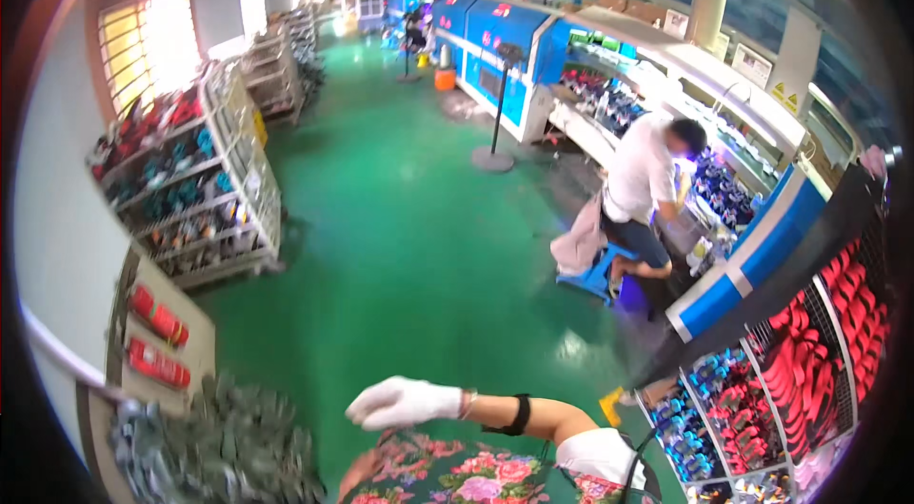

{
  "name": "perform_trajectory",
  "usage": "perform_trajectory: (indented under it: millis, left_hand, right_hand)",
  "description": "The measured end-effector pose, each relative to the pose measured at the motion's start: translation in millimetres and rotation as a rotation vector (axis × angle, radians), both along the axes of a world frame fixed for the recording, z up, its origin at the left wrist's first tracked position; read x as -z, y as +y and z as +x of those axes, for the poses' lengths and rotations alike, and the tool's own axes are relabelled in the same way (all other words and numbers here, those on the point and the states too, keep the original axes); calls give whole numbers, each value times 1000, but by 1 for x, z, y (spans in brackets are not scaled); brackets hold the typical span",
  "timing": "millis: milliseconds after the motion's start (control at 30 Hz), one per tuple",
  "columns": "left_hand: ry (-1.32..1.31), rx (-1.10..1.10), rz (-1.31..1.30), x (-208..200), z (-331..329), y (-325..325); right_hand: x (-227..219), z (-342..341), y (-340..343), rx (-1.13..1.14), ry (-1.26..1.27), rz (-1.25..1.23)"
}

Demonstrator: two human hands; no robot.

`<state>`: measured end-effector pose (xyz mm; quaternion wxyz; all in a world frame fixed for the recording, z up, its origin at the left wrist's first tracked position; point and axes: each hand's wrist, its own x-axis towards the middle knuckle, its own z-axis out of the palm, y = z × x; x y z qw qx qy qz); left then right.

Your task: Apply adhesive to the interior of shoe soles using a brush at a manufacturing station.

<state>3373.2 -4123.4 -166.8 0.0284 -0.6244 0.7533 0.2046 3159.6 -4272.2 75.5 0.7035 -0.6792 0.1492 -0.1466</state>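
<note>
My right hand (409,404), in a white glove, reaches across in front of my body at the lower middle. Its fingers point left, loosely stretched out, and nothing shows in them. A dark band (521,415) circles that forearm. Below it is the dark floral apron (486,480) I wear. My left hand is out of view; only a bit of bare skin shows at the apron's left edge. Nearest on the left lies a heap of grey-green pieces (224,447), apart from my hand; their kind is hard to tell.
Racks of shoe parts stand at left (205,180) and lower right (752,409). A person (643,171) sits on a blue stool (600,276) at the lit conveyor line. Red fire extinguishers (157,361) hang at lower left. A stand (493,158) rises from the green floor (381,218).
</note>
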Motion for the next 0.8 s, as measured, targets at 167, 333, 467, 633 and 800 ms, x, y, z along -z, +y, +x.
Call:
perform_trajectory:
  millis: [167, 333, 467, 633, 800]
  left_hand:
    - [511, -597, 403, 62, 141, -189]
    - [169, -151, -1, 28, 208, -552]
    - [861, 105, 1, -129, 177, -868]
    - [1192, 320, -149, -288, 209, -1109]
    - [1252, 303, -564, -390, 322, -1263]
  right_hand:
    - [-12, 89, -258, -340, 48, -301]
    - [51, 100, -470, 256, 292, -404]
    - [111, 73, -617, 354, 525, -48]
    - [189, 88, -877, 599, 532, 360]
    - [166, 248, -1202, 479, 388, -203]
